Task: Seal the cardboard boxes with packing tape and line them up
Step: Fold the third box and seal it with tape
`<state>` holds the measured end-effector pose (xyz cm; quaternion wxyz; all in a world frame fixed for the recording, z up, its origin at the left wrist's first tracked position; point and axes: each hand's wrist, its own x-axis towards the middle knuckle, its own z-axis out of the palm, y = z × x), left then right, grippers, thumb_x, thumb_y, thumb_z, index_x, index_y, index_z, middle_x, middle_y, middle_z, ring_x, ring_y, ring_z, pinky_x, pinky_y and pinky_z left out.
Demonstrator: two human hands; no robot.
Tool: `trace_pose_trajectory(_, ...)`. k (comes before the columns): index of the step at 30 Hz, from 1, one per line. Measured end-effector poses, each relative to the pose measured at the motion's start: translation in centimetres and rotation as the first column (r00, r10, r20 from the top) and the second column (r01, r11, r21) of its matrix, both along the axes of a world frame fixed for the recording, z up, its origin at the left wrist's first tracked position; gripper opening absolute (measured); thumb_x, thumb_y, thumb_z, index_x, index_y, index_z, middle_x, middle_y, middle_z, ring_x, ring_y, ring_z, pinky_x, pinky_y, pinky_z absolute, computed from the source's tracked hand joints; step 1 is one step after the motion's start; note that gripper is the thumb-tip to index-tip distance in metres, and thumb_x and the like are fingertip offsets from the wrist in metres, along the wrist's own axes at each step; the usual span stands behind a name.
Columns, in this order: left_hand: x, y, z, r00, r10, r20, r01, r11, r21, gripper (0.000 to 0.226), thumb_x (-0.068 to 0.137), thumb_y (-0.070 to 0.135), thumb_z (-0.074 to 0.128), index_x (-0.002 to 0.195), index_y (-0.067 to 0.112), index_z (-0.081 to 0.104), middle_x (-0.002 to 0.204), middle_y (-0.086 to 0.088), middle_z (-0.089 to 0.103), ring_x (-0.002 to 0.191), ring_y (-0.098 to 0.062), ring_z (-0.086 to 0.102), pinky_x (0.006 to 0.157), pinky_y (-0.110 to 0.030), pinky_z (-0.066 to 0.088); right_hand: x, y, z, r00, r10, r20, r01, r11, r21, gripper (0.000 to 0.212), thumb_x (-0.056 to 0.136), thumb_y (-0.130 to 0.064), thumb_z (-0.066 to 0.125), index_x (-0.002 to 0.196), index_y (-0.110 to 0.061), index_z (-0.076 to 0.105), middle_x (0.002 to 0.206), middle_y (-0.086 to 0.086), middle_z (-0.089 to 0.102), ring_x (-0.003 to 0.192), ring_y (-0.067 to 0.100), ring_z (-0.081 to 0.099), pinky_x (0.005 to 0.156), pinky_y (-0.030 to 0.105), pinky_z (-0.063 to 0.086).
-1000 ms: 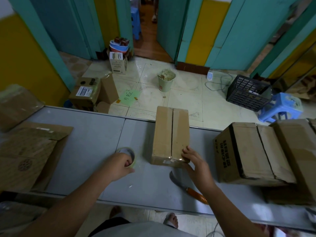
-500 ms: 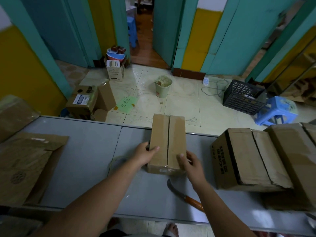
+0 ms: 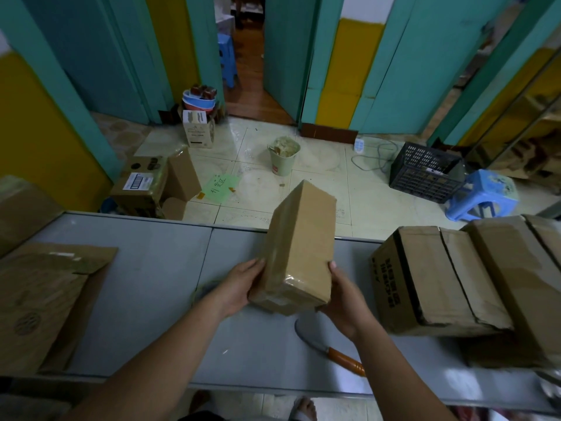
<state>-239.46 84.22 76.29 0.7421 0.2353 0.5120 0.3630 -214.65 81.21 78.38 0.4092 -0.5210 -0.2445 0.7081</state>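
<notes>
Head view looks down on two bare forearms reaching over a grey surface (image 3: 145, 287). Left hand (image 3: 239, 287) and right hand (image 3: 346, 302) grip a small cardboard box (image 3: 299, 253) between them, the fingers (image 3: 258, 264) of the left pressed flat on its left side and those of the right wrapped against its right side and lower corner. Glossy tape covers the box's near end, and the box is lifted and tilted, its far end higher than the end at the fingers. Below the right hand, a knife (image 3: 328, 347) with an orange handle lies on the surface. Behind the left wrist a tape roll (image 3: 206, 291) is partly hidden and blurred. Right of the right hand's fingers, well apart from them, stands a larger box (image 3: 440, 278) with black strapping and printed side, with another box (image 3: 522, 284) just beside it. Left of the left hand lies flattened cardboard (image 3: 39, 302). Beyond the fingers, on the tiled floor, are a green bucket (image 3: 283, 156), a black crate (image 3: 425, 171) and a blue stool (image 3: 482, 196).
</notes>
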Motion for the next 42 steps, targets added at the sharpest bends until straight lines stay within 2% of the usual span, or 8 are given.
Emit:
trace_pose_trajectory(5, 0.5, 0.6, 2.1, 0.895, 0.077, -0.438, 0.03, 0.972, 0.231, 0.051, 0.106, -0.004, 0.056, 0.154, 0.014, 0.052, 0.148, -0.009, 0.057, 0.135, -0.033, 0.058, 0.114, -0.054, 0.049, -1.2, 0.2, 1.2, 0.966, -0.055, 0.254, 0.025, 0.992, 0.121, 0.039, 0.092, -0.043, 0.074, 0.109, -0.008, 0.076, 0.106, 0.014, 0.077, 0.097, 0.032, 0.076, 0.071, 0.038, 0.061)
trace_pose_trajectory(10, 1.0, -0.1, 5.1, 0.917, 0.021, -0.398, 0.083, 0.967, 0.242, 0.03, 0.114, 0.034, 0.047, 0.129, 0.028, 0.072, 0.117, 0.008, 0.078, 0.12, -0.016, 0.068, 0.097, -0.042, 0.057, -2.2, 0.1, 2.3, 0.877, -0.057, 0.476, -0.067, 0.969, 0.239, 0.036, 0.09, -0.051, 0.07, 0.107, -0.02, 0.077, 0.1, 0.001, 0.079, 0.091, 0.019, 0.076, 0.072, 0.043, 0.065)
trace_pose_trajectory(14, 1.4, -0.8, 5.9, 0.975, -0.033, -0.219, 0.074, 0.981, 0.18, 0.068, 0.085, 0.087, 0.057, 0.132, 0.038, 0.07, 0.121, 0.015, 0.077, 0.115, -0.01, 0.072, 0.097, -0.039, 0.056, -3.2, -0.4, 3.4, 0.863, -0.056, 0.502, -0.092, 0.96, 0.265, 0.026, 0.09, -0.049, 0.076, 0.109, -0.032, 0.071, 0.104, -0.002, 0.076, 0.081, 0.01, 0.076, 0.055, 0.033, 0.062)
trace_pose_trajectory(20, 1.4, -1.0, 5.6, 0.933, 0.092, -0.347, -0.004, 0.969, 0.248, 0.102, 0.045, 0.083, 0.089, 0.131, 0.035, 0.064, 0.118, 0.011, 0.077, 0.11, -0.017, 0.073, 0.093, -0.05, 0.061, -4.7, -1.7, 3.8, 0.726, -0.049, 0.686, -0.283, 0.887, 0.364, 0.039, 0.079, -0.077, 0.066, 0.108, -0.051, 0.06, 0.114, -0.011, 0.062, 0.095, 0.002, 0.067, 0.073, 0.017, 0.059)
trace_pose_trajectory(27, -0.9, -1.2, 4.6, 0.996, 0.047, -0.071, -0.037, 0.99, 0.134, 0.067, 0.077, 0.057, 0.08, 0.134, 0.023, 0.067, 0.123, -0.004, 0.078, 0.109, -0.021, 0.076, 0.081, -0.037, 0.061, -1.9, -1.0, 2.9, 0.729, -0.147, 0.668, -0.064, 0.958, 0.281, 0.058, 0.092, -0.063, 0.066, 0.141, -0.032, 0.058, 0.136, -0.006, 0.061, 0.121, 0.013, 0.06, 0.1, 0.044, 0.056)
trace_pose_trajectory(32, -0.3, -1.2, 3.5, 0.999, 0.025, 0.03, -0.027, 0.997, 0.07, 0.063, 0.087, 0.056, 0.069, 0.139, 0.02, 0.066, 0.131, -0.011, 0.074, 0.12, -0.027, 0.072, 0.09, -0.041, 0.061, -1.0, -0.6, 3.3, 0.981, 0.081, 0.177, -0.079, 0.997, -0.021, 0.058, 0.093, -0.055, 0.069, 0.14, -0.021, 0.06, 0.123, 0.008, 0.076, 0.113, 0.029, 0.073, 0.097, 0.049, 0.059)
trace_pose_trajectory(37, 0.5, -0.6, 3.2, 0.996, -0.017, -0.086, 0.028, 0.991, 0.131, 0.074, 0.089, 0.062, 0.072, 0.155, 0.054, 0.04, 0.146, 0.007, 0.063, 0.139, -0.02, 0.053, 0.116, -0.052, 0.041, -0.1, -0.8, 3.1, 0.977, -0.005, 0.213, 0.001, 1.0, 0.019, 0.051, 0.094, -0.051, 0.07, 0.133, -0.02, 0.064, 0.116, 0.008, 0.078, 0.107, 0.029, 0.076, 0.094, 0.048, 0.06)
trace_pose_trajectory(42, 4.1, -0.2, 2.6, 0.972, -0.118, -0.204, 0.153, 0.974, 0.165, 0.065, 0.089, 0.068, 0.066, 0.147, 0.068, 0.038, 0.151, 0.017, 0.053, 0.136, -0.014, 0.047, 0.101, -0.056, 0.049, 2.9, -0.8, 3.2, 0.888, -0.03, 0.46, 0.007, 0.999, 0.05, 0.06, 0.088, -0.064, 0.07, 0.134, -0.026, 0.063, 0.112, -0.001, 0.079, 0.099, 0.019, 0.077, 0.095, 0.047, 0.061)
